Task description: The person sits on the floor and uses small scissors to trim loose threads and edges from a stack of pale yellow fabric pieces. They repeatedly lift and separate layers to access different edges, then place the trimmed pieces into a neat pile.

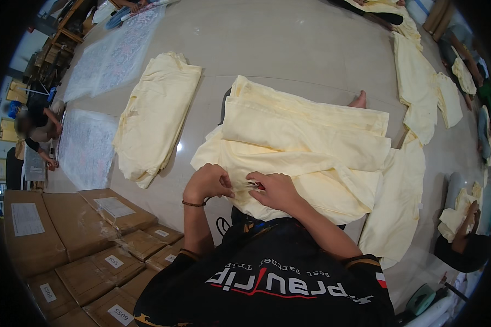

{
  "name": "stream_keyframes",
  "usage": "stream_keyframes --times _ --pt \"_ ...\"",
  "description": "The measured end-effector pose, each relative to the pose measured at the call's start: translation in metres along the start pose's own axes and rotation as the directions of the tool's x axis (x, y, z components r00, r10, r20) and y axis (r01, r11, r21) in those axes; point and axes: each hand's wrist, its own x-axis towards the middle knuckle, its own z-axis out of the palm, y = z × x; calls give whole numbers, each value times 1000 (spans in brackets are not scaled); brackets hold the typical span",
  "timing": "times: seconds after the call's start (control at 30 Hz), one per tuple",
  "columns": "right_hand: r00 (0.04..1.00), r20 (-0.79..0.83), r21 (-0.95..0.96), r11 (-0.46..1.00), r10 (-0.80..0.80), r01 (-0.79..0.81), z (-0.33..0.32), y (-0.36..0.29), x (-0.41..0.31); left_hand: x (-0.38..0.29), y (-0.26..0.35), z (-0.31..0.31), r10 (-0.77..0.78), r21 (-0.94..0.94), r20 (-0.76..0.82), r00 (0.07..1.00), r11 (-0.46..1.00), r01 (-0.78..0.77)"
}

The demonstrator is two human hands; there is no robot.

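Note:
A large pale yellow cloth (302, 126), seemingly a garment, lies in folds over my lap and legs. My right hand (276, 190) holds small red-handled thread snips (257, 186), their metal tip pointing left; the palm covers most of the tool. Just left of that tip is my left hand (208, 182), fingers curled together at the cloth's near left part. Whether a thread or a bit of fabric is pinched there, I cannot tell. A dark braided bracelet (194, 203) circles the left wrist.
Folded yellow cloth (159, 118) lies on the tiled floor to the left, and more yellow pieces (413, 90) stretch along the right. Stacked cardboard boxes (90, 241) stand at near left. Patterned sheets (88, 143) lie beyond. A person (41, 126) crouches there; others (462, 233) handle cloth at right.

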Motion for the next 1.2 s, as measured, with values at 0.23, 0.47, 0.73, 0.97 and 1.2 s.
stream_keyframes --times 0.23,0.47,0.73,0.97,1.2 --pt "994 -67 -5 996 -86 86 12 11 7 8 -1 4 -15 35 -16 1000 999 15" --pt "981 -185 88 993 -59 77 13 20 4 8 -7 0 157 34 5 988 987 -157" --pt "977 -192 255 966 89 -38 4 18 3 -9 -15 -21 319 -185 14 948 932 -311" --pt "990 -105 624 781 92 -6 6 16 0 -18 1 -25 380 -273 90 921 898 -344" --pt "807 587 774 243 69 -584 -16 -8 -1 -23 6 -25 326 -260 111 939 921 -289"
